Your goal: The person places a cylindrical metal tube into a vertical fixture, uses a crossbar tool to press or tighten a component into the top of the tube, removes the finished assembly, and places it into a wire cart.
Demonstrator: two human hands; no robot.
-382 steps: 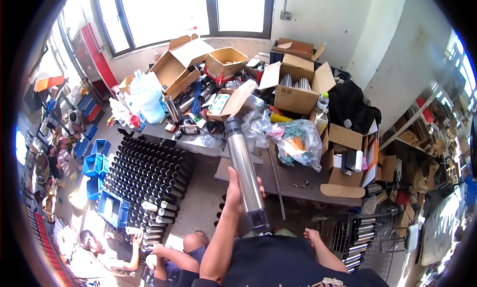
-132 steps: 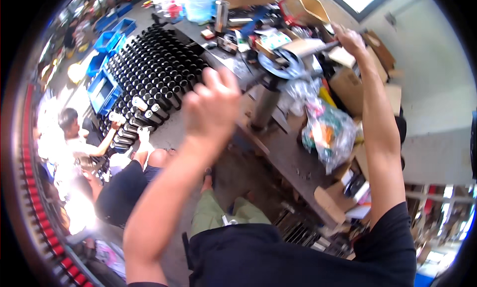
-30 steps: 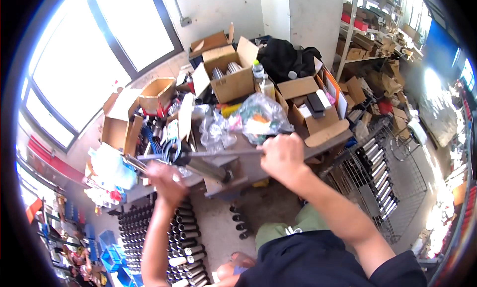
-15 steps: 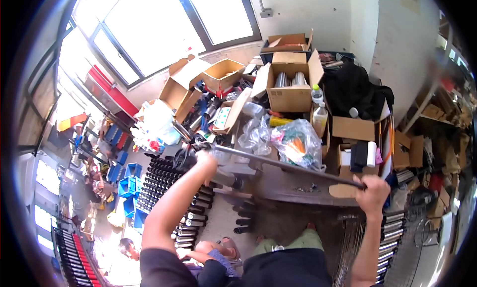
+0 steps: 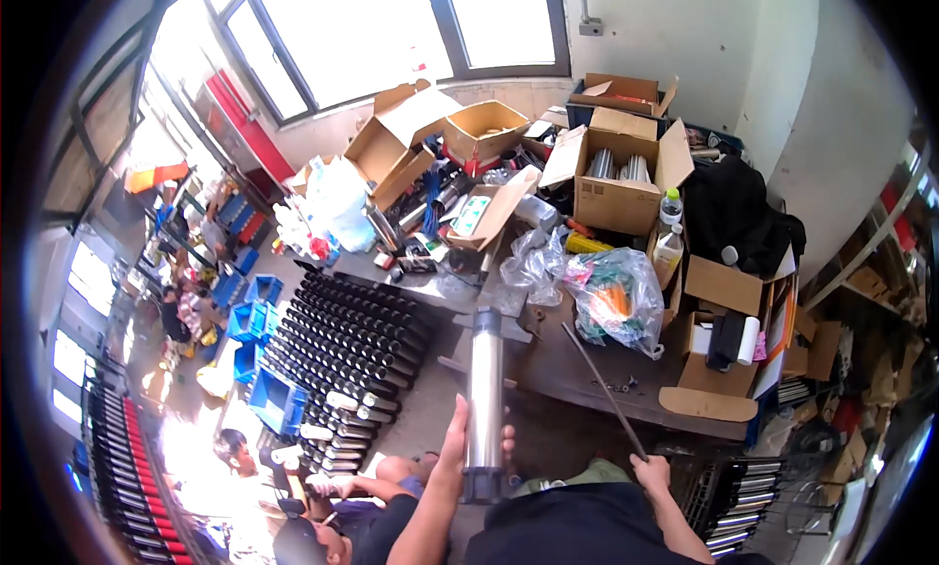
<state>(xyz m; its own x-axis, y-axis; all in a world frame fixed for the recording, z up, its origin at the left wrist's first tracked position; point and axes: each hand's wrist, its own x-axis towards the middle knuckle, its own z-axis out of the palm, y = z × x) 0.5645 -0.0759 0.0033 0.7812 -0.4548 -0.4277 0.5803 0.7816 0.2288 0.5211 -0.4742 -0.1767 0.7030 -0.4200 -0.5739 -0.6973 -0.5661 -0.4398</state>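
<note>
A silver metal cylinder [image 5: 485,394] with grey ends stands nearly upright in front of me. My left hand [image 5: 456,448] is wrapped round its lower part, with fingertips showing on the right side. At my right, a long thin dark rod [image 5: 601,381] slants up and to the left. My right hand [image 5: 653,473] is closed on the rod's lower end. The rod's upper tip is apart from the cylinder, over the dark workbench [image 5: 548,364]. A clear plastic bag [image 5: 618,306] with orange and green things lies beyond the rod.
Rows of dark cylinders [image 5: 342,335] stand on the left, near blue crates [image 5: 277,401]. A co-worker [image 5: 377,511] sits close at lower left. Cardboard boxes [image 5: 626,198] and bottles [image 5: 669,247] crowd the bench's back. A wire rack [image 5: 748,506] with metal tubes is at right.
My left hand has come down and nearer, now holding the silver cylinder upright. The rod, earlier stretched across to the left, has swung lower and steeper as my right hand dropped. The view has shifted.
</note>
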